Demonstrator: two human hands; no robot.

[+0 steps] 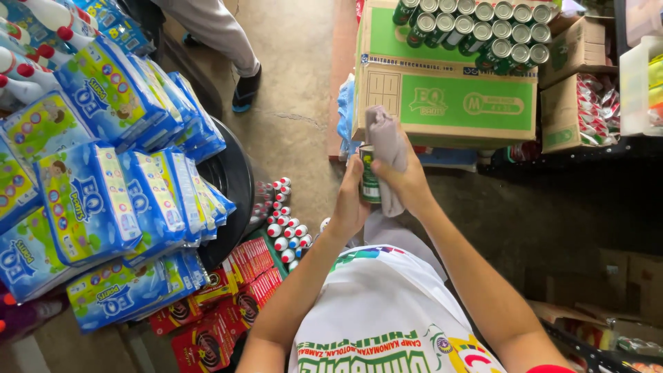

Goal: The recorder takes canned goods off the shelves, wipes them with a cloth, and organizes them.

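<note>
A person's left hand (351, 200) grips a green can (369, 181), fingers wrapped round it, while the right hand (406, 181) clutches a grey cloth (387, 148) against it; more cans (476, 27) already crowd the cardboard box (442, 103) ahead.

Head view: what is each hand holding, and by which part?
The left hand grips a green can around its side. The right hand presses a grey cloth over the can's top and far side.

Both forearms reached forward and converged, the left hand (351, 200) curled in a grip with thumb raised, the right hand (407, 181) closed just beside it, wrists nearly touching.
</note>
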